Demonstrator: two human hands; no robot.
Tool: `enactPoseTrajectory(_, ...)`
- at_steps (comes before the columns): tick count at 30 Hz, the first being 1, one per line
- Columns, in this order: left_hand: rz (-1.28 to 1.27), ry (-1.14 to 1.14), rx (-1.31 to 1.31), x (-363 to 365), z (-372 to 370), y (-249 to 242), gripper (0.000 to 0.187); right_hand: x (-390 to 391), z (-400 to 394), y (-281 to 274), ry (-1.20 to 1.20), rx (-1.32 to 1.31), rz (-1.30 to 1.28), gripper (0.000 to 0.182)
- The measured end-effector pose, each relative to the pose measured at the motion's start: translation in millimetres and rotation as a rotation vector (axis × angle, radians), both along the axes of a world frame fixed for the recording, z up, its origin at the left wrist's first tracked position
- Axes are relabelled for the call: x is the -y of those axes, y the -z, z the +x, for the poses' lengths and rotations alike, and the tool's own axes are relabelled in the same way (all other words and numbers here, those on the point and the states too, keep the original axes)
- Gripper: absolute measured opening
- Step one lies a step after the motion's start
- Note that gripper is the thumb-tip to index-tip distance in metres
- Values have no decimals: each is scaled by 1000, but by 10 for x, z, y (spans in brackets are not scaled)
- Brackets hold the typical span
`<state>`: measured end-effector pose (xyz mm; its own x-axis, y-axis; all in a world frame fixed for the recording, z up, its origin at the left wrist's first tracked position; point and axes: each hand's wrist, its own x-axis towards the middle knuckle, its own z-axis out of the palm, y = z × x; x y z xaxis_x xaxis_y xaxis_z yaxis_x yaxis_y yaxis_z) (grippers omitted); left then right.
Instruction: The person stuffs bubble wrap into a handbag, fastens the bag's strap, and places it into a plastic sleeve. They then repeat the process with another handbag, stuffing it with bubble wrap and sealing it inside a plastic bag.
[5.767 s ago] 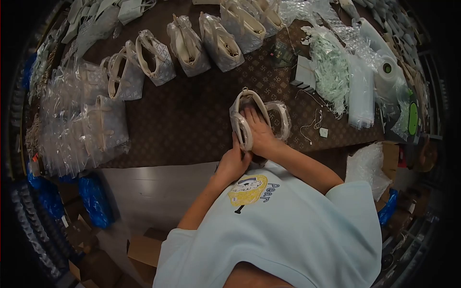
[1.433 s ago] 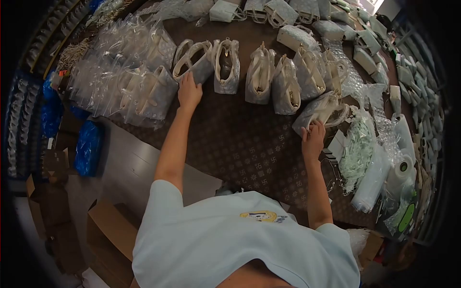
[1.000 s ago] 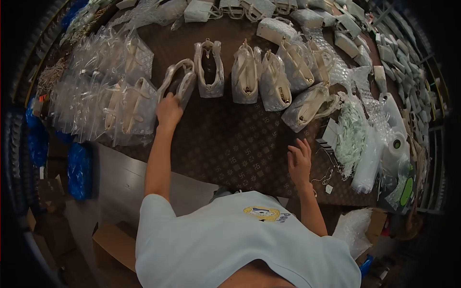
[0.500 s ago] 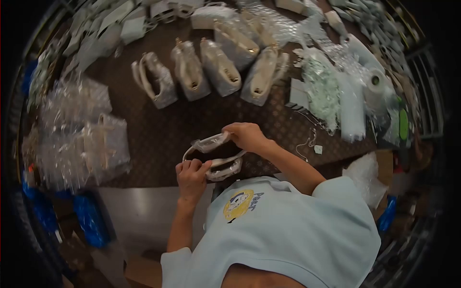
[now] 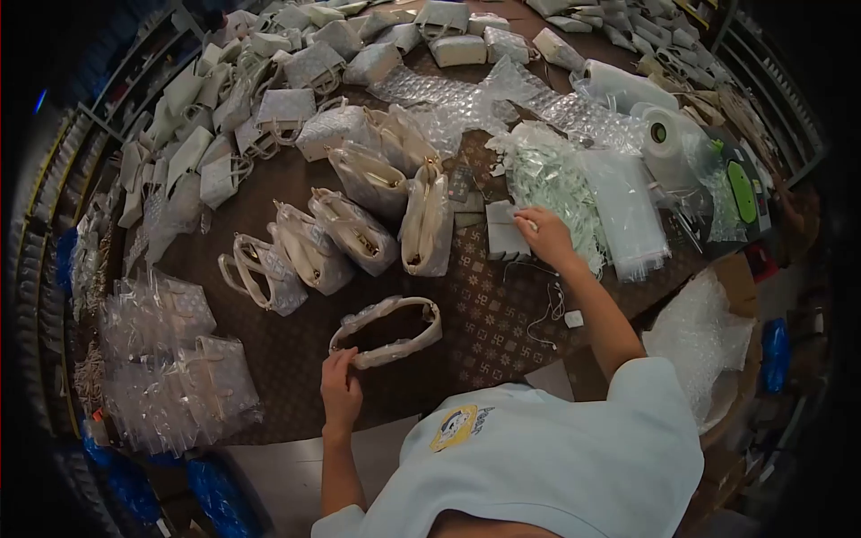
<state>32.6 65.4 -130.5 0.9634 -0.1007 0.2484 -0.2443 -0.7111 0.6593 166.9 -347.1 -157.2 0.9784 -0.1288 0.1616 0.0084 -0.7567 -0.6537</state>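
Well, at the far left I see a low pile of pale patterned handbags in crinkled clear plastic (image 5: pixel 224 381), reaching close to the table's near edge. Next come six pale, cream-trimmed bags standing in a curved group (image 5: pixel 309 255), without such outer sleeves. I judge the work partway along: many bags lie sleeved, while these six and the one in hand remain unsleeved.

Nearer me, the left hand (image 5: pixel 341 390) has its fingers closed on the left end of an open-topped cream bag with film-wrapped handles (image 5: pixel 395 353). That bag is before the curved group, near the front edge. Brown patterned tabletop (image 5: pixel 484 350) shows around it, giving room on its right; the group behind and the edge in front leave less.

Farther right, my view has the right hand (image 5: pixel 545 238) at a small white stack (image 5: pixel 507 235), fingers close together; I can't tell whether they pinch anything. Beside it sit a heap of pale green-white strips (image 5: pixel 560 179) and flat clear plastic sleeves (image 5: pixel 628 215), then a clear film roll (image 5: pixel 664 134), so sideways room is tight. Loose white strings (image 5: pixel 543 327) trail in front, toward the near edge.
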Motion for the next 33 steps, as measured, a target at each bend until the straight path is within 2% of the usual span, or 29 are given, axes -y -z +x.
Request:
enactPoseTrajectory(1, 15, -15, 13, -18, -21, -42, 33, 94, 183, 36, -15, 13, 15, 22)
enactPoseTrajectory(3, -206, -219, 85, -32, -29, -152, 36, 226, 612, 105, 16, 129, -285, 23)
enactPoseTrajectory(4, -191, -239, 99, -11, -24, -241, 36, 272, 875, 170, -7, 103, -357, 23)
enactPoseTrajectory(6, -340, -344, 220, 103, -48, -417, 36, 344, 1385, 291, -47, 58, -474, 27)
enactPoseTrajectory(8, -357, -341, 238, 238, -83, -530, 34, 347, 1742, 242, -27, -112, -596, 29)
enactPoseTrajectory(11, -308, -276, 272, 464, -87, -650, 32, 457, 2257, 574, 69, -153, -613, 34)
enactPoseTrajectory(13, -255, -176, 271, 586, -66, -702, 30, 453, 2292, 419, 79, 149, -377, 27)
enactPoseTrajectory(14, -257, -191, 281, 662, -35, -737, 30, 441, 2207, 273, 67, 420, -355, 16)
enactPoseTrajectory(15, -328, -129, 213, 749, 6, -781, 27, 351, 2027, -4, 54, 429, -358, 16)
enactPoseTrajectory(18, -545, 90, -83, 999, 185, -898, 21, -47, 1273, -831, -61, 637, -88, 10)
enactPoseTrajectory(20, -795, 299, -336, 1171, 351, -835, 38, -358, 645, -1330, -208, 654, 30, 14)
enactPoseTrajectory(21, -961, 315, -470, 1275, 421, -848, 49, -497, 326, -1549, -297, 620, 97, 17)
enactPoseTrajectory(22, -1126, 332, -604, 1330, 508, -881, 60, -596, 28, -1733, -493, 569, 56, 16)
enactPoseTrajectory(23, -1132, 339, -604, 1307, 617, -906, 60, -698, -225, -1821, -686, 505, 12, 16)
enactPoseTrajectory(25, -1504, 601, -982, 1261, 852, -924, 64, -953, -568, -1814, -1085, 430, 11, 18)
enactPoseTrajectory(27, -1461, 564, -1012, 1253, 965, -987, 62, -1170, -781, -1748, -1295, 289, 5, 19)
enactPoseTrajectory(28, -1410, 520, -1028, 1245, 998, -1002, 61, -1247, -854, -1673, -1286, 284, -1, 19)
enactPoseTrajectory(29, -1354, 429, -1042, 1214, 1037, -952, 49, -1327, -903, -1586, -1363, 211, 16, 26)
enactPoseTrajectory(30, -1352, 434, -1048, 1155, 1030, -909, 49, -1400, -946, -1554, -1439, 136, 36, 33)
enactPoseTrajectory(31, -1267, 415, -943, 1088, 1014, -872, 42, -1443, -988, -1572, -1432, 132, 38, 33)
enactPoseTrajectory(32, -1183, 400, -842, 1040, 993, -851, 35, -1460, -1023, -1632, -1416, 80, 78, 43)
enactPoseTrajectory(33, -1183, 409, -862, 968, 986, -866, 35, -1464, -1062, -1699, -1393, 24, 123, 55)
